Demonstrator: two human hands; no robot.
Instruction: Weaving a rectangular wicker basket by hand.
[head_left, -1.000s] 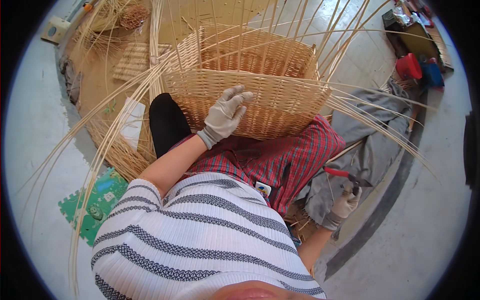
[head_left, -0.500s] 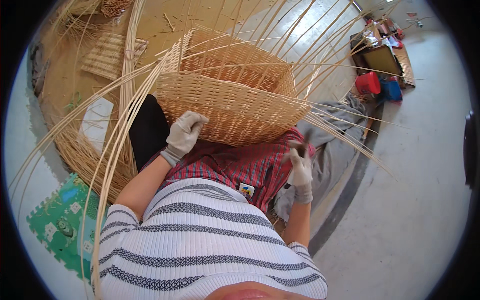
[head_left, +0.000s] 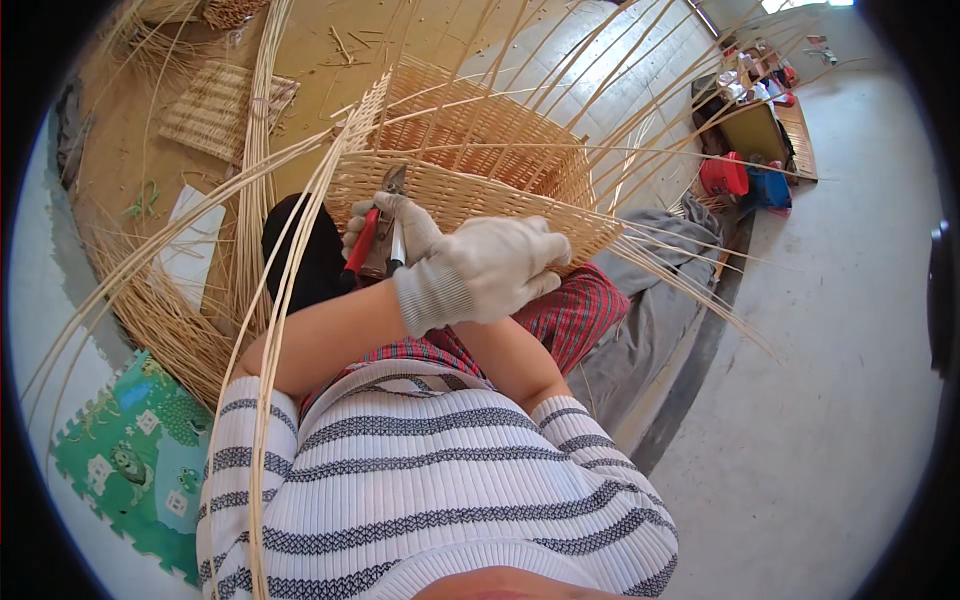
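Observation:
My forearms cross in front of me, the left one lying over the right. In my gloved right hand (head_left: 416, 218), at the left, is a pair of pruning shears (head_left: 362, 240) with red handles, blades pointing up against the basket wall. My gloved left hand (head_left: 490, 268) reaches across to the right before the basket's lower front. Its fingers are loosely bent and apart from the thumb, with nothing visible between them. The woven wicker basket (head_left: 470, 200) rests tilted over my lap, its long stakes rising from the walls. My hands hide part of its front wall.
Long loose canes (head_left: 262, 120) lie at the left, beside a woven panel (head_left: 215, 110) and a white board (head_left: 192, 245). A green foam mat (head_left: 135, 450) is lower left. Grey cloth (head_left: 655, 270) lies at right; farther back stand a red bucket (head_left: 722, 175) and a blue container (head_left: 768, 186).
My right hand has swung from the right side across to the left with the shears. My left hand has moved rightward over my right arm, and its fingers have loosened.

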